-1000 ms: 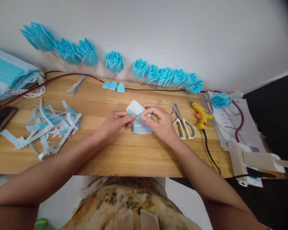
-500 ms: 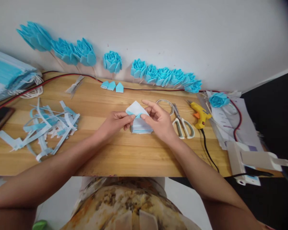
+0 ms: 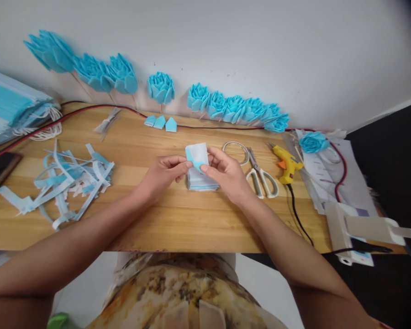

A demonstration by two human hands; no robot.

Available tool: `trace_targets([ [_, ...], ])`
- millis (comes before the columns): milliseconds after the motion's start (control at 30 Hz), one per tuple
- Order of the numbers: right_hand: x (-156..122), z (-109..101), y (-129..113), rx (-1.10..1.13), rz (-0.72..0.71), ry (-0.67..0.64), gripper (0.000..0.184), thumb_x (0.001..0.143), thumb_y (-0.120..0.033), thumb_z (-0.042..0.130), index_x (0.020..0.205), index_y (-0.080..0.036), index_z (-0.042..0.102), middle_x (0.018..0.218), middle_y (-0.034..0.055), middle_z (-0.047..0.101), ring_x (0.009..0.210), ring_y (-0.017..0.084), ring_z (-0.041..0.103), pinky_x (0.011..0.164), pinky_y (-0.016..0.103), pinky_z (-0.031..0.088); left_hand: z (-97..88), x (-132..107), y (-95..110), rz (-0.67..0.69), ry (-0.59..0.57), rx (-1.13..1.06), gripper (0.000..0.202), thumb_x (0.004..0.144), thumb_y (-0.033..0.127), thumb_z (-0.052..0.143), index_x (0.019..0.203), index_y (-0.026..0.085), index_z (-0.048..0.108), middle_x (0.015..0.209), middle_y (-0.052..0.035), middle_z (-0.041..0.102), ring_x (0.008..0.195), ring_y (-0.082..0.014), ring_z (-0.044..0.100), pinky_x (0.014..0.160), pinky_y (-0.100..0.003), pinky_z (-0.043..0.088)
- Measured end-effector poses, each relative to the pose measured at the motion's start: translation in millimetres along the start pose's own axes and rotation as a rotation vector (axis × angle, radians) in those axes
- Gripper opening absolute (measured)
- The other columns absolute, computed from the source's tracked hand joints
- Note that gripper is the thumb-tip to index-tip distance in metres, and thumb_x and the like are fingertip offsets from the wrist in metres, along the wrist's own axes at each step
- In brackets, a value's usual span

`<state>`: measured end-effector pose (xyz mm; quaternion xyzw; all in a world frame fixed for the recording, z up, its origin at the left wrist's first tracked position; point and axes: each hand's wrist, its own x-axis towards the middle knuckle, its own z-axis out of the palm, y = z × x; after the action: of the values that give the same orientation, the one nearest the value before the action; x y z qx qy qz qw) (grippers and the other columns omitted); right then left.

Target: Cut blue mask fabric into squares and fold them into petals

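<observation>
Between my two hands is a small blue-and-white fabric square, its lower edge folded so that blue shows over the white side. My left hand pinches its left side between thumb and fingers. At the right, my right hand has its thumb on the blue fold and its fingers behind. Just beneath lies a stack of pale blue fabric squares on the wooden table. Three small folded blue petals lie beyond, near the wall.
Scissors, a tape roll and a yellow glue gun lie to the right, near a power strip. Fabric scraps and face masks are at left. Blue fabric flowers lean on the wall.
The fabric square has turned in my fingers, from corner up to a nearly straight top edge. More of the blue fold now shows. Both hands stay above the stack.
</observation>
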<state>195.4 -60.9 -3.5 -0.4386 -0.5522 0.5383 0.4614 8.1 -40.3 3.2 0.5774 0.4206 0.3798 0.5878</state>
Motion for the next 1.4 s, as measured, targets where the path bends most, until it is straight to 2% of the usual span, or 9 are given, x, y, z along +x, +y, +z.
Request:
trace_targets([
  [200, 0.0, 3.1, -1.2, 0.025, 0.072, -0.014, 0.033, 0.070, -0.029, 0.078, 0.099, -0.021, 0.065, 0.080, -0.0015, 0.068, 0.071, 0.013, 0.061, 0.064, 0.027, 0.050, -0.5, -0.5, -1.9, 0.029, 0.039, -0.071, 0.025, 0.079, 0.038, 0.069, 0.067, 0.017, 0.065, 0.057, 0.0028, 0.054, 0.055, -0.0091, 0.044, 0.057, -0.023, 0.036],
  [300, -0.3, 4.6, -0.1, 0.062, 0.071, 0.008, 0.033, 0.068, -0.027, 0.080, 0.097, -0.021, 0.064, 0.078, -0.0024, 0.067, 0.071, 0.013, 0.061, 0.066, 0.027, 0.050, -1.1, -0.5, -2.1, 0.028, 0.001, -0.040, 0.026, 0.080, 0.041, 0.069, 0.069, 0.017, 0.068, 0.060, 0.0020, 0.057, 0.058, -0.0102, 0.047, 0.059, -0.023, 0.038],
  [400, -0.7, 5.0, -0.3, 0.065, 0.084, 0.001, 0.033, 0.067, -0.029, 0.082, 0.095, -0.021, 0.065, 0.077, -0.0028, 0.066, 0.069, 0.013, 0.060, 0.064, 0.027, 0.050, -1.7, 0.0, -2.6, 0.030, -0.019, -0.013, 0.031, 0.081, 0.042, 0.068, 0.063, 0.017, 0.066, 0.058, 0.0014, 0.056, 0.060, -0.0110, 0.048, 0.061, -0.024, 0.039],
  [533, -1.1, 2.5, -5.1, 0.041, 0.072, 0.008, 0.031, 0.073, -0.035, 0.078, 0.099, -0.022, 0.067, 0.083, -0.0012, 0.067, 0.072, 0.013, 0.061, 0.066, 0.027, 0.051, -1.9, 0.0, -3.3, 0.023, -0.023, -0.014, 0.034, 0.081, 0.041, 0.069, 0.058, 0.017, 0.064, 0.056, 0.0017, 0.055, 0.059, -0.0102, 0.047, 0.060, -0.023, 0.037],
  [633, -1.0, -0.9, -7.7, -0.011, 0.015, 0.055, 0.031, 0.076, -0.038, 0.076, 0.101, -0.022, 0.069, 0.085, -0.0008, 0.068, 0.073, 0.012, 0.060, 0.066, 0.026, 0.050, -1.5, -0.9, -3.6, -0.020, -0.071, 0.028, 0.034, 0.080, 0.040, 0.069, 0.057, 0.016, 0.063, 0.055, 0.0015, 0.055, 0.057, -0.0096, 0.046, 0.056, -0.023, 0.035],
  [733, -1.5, -3.0, -6.2, -0.107, -0.060, 0.086, 0.024, 0.078, -0.038, 0.074, 0.095, -0.022, 0.071, 0.079, -0.0016, 0.066, 0.069, 0.011, 0.058, 0.063, 0.025, 0.047, -1.4, -1.7, -4.3, -0.068, -0.096, 0.048, 0.030, 0.077, 0.041, 0.070, 0.062, 0.016, 0.066, 0.054, 0.0018, 0.055, 0.054, -0.0091, 0.045, 0.052, -0.022, 0.033],
  [967, -3.7, -1.3, -7.2, -0.390, -0.294, 0.128, 0.004, 0.083, -0.025, 0.068, 0.086, -0.023, 0.071, 0.083, 0.0000, 0.068, 0.076, 0.014, 0.060, 0.071, 0.030, 0.049, -2.0, -1.5, -0.9, -0.096, -0.093, 0.017, 0.033, 0.076, 0.042, 0.071, 0.057, 0.016, 0.064, 0.052, 0.0013, 0.055, 0.052, -0.0091, 0.046, 0.052, -0.023, 0.034],
  [1200, -3.3, -6.2, -9.9, -0.633, -0.470, 0.088, 0.019, 0.083, -0.012, 0.059, 0.088, -0.026, 0.071, 0.096, 0.0020, 0.069, 0.090, 0.018, 0.064, 0.083, 0.037, 0.050, 0.0, 0.8, -2.8, -0.139, -0.098, -0.210, 0.029, 0.071, 0.039, 0.074, 0.058, 0.015, 0.064, 0.052, -0.0001, 0.056, 0.050, -0.0096, 0.047, 0.051, -0.024, 0.037],
  [1400, -2.2, -6.5, -7.7, -0.676, -0.521, 0.080, 0.019, 0.084, -0.012, 0.058, 0.089, -0.025, 0.071, 0.097, 0.0028, 0.070, 0.091, 0.019, 0.064, 0.085, 0.037, 0.050, -0.4, 0.8, -2.1, -0.138, -0.105, -0.175, 0.032, 0.073, 0.041, 0.074, 0.058, 0.015, 0.064, 0.052, -0.0005, 0.058, 0.049, -0.0092, 0.048, 0.051, -0.023, 0.036],
])
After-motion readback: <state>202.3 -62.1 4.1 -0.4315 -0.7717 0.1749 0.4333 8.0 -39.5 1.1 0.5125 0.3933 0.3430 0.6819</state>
